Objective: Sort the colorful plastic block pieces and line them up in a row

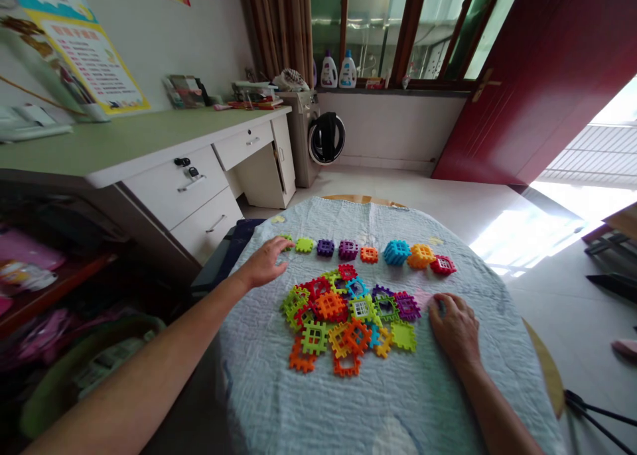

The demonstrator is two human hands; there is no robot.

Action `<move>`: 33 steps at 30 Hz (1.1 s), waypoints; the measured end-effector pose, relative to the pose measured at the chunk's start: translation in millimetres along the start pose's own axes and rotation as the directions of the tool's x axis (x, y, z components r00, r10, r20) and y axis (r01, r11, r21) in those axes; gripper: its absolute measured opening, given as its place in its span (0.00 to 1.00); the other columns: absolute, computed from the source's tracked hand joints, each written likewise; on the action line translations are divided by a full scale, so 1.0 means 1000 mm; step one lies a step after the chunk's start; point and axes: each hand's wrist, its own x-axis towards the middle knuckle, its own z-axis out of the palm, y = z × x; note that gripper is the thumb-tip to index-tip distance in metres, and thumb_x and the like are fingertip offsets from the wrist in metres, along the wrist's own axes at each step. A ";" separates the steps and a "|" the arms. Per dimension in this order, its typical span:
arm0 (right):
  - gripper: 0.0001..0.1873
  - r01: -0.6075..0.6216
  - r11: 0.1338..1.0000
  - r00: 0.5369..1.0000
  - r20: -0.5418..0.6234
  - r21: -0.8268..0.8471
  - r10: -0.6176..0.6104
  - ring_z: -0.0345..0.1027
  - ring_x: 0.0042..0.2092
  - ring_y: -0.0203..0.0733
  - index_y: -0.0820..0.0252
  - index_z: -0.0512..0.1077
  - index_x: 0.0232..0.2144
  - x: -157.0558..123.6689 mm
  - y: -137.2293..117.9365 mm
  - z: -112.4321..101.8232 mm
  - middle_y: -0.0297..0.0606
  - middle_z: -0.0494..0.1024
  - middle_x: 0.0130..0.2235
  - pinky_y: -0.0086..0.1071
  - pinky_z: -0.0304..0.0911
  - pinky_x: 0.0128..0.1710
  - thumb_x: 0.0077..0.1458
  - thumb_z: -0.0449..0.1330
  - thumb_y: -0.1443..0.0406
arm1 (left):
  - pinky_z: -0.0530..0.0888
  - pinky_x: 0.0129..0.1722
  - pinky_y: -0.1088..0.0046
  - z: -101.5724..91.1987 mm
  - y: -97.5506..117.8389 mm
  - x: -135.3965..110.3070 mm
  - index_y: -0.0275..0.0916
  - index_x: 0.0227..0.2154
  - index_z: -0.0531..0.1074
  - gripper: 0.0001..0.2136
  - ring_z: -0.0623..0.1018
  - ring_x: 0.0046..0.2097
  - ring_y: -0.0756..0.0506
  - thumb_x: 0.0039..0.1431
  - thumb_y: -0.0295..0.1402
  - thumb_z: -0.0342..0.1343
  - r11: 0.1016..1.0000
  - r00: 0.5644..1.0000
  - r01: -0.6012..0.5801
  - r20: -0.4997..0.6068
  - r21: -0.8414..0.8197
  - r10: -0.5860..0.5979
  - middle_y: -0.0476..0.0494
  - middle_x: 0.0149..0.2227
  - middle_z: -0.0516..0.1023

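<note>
A heap of flat, colourful interlocking plastic tiles lies mid-table on a pale blue quilted cloth. Beyond it runs a row of built pieces: green, purple, purple, orange, a blue cube, an orange one and a red one. My left hand reaches to the row's left end, fingers stretched over a green piece. My right hand rests flat on the cloth, just right of the heap, fingers curled down near a pink tile.
A desk with drawers stands to the left, close to the table edge. A washing machine sits by the far wall under the window. A red door stands open at the right. Dark shelves with clutter are at far left.
</note>
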 end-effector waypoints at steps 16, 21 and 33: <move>0.17 0.008 1.000 1.000 -0.009 0.001 -0.008 0.67 0.49 0.51 0.58 0.74 0.43 0.001 0.000 0.001 0.44 0.76 0.49 0.43 0.59 0.49 0.62 0.50 0.57 | 0.74 0.47 0.66 0.065 0.086 -0.092 0.40 0.45 0.72 0.19 0.78 0.44 0.43 0.48 0.26 0.62 0.916 0.951 0.267 -0.074 -0.300 -0.302 0.44 0.44 0.78; 0.17 -0.008 1.000 1.000 0.003 0.002 0.008 0.66 0.49 0.50 0.58 0.74 0.43 0.001 -0.001 0.000 0.44 0.75 0.50 0.43 0.59 0.49 0.62 0.50 0.57 | 0.74 0.44 0.67 0.067 0.105 -0.088 0.42 0.36 0.72 0.09 0.76 0.41 0.45 0.56 0.22 0.52 0.969 0.951 0.106 -0.261 -0.223 -0.165 0.46 0.37 0.75; 0.17 -0.014 1.000 1.000 0.012 0.013 0.014 0.65 0.48 0.49 0.58 0.74 0.44 0.001 0.000 0.000 0.44 0.75 0.49 0.42 0.57 0.48 0.62 0.50 0.58 | 0.67 0.61 0.61 0.032 0.089 -0.089 0.44 0.49 0.71 0.19 0.72 0.57 0.41 0.52 0.30 0.55 0.912 0.997 0.053 0.077 -0.406 -0.024 0.42 0.54 0.73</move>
